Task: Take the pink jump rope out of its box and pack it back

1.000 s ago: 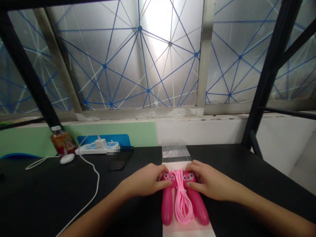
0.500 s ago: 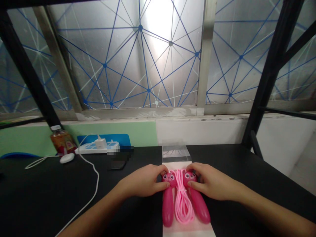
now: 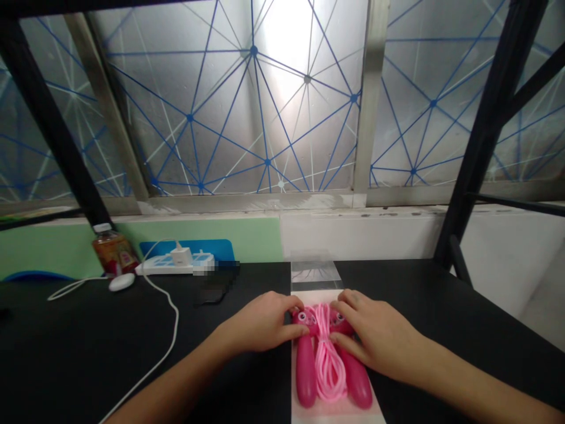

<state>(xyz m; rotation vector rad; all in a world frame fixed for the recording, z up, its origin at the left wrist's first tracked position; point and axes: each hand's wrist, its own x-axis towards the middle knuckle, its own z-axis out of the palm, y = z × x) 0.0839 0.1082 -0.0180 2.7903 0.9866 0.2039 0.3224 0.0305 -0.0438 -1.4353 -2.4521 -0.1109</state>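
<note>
A jump rope (image 3: 330, 372) lies with its pale pink cord coiled and tied in the middle. Its deep pink left handle (image 3: 306, 374) and right handle (image 3: 359, 386) flank the coil, each with an animal-face head at the top. Beneath it is a whitish backing card (image 3: 305, 416), and clear plastic film (image 3: 314, 274) stretches out beyond the far end. Thumb and fingers of my left hand (image 3: 267, 322) pinch the left handle's head. My right hand (image 3: 379, 333) is closed over the right handle's head, partly hiding it, its thumb at the cord's edge.
On the black table (image 3: 238, 388), a white cable (image 3: 170, 347) runs along the left. Farther back are a power strip (image 3: 163, 265) with a plug, a dark item (image 3: 216, 287), a white oval device (image 3: 122, 282) and a drink bottle (image 3: 112, 253). Black frame posts (image 3: 470, 159) rise at both sides.
My right hand has shifted left, its fingers covering more of the right handle's head. Both handles have moved in closer to the coiled cord.
</note>
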